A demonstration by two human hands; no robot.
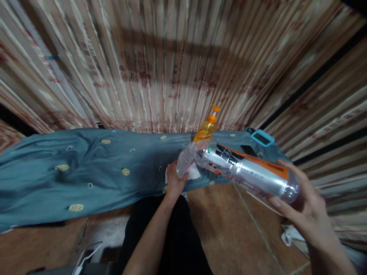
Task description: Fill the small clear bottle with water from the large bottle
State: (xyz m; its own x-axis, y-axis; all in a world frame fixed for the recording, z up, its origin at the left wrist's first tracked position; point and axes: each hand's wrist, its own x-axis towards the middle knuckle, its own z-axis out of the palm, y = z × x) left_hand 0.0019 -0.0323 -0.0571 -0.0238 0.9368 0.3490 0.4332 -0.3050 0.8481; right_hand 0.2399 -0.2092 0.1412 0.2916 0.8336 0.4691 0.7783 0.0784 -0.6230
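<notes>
My right hand (304,206) grips the base of a large clear plastic bottle (246,170) with an orange, black and silver label, tilted with its neck down to the left. My left hand (174,180) holds a small clear plastic cup or bag (185,162) right at the bottle's mouth, with a white cloth (193,173) beside its fingers. All this hangs over the front edge of a surface draped in teal cloth (86,168). An orange pump bottle (207,128) stands upright just behind the clear bottle's neck.
A blue-framed flat device (262,138) lies at the teal cloth's right end, a dark object next to it. Striped beige curtains (172,57) hang behind. Brown tiled floor (229,229) lies below, with white cables (86,256) at lower left and a white item (288,236) at right.
</notes>
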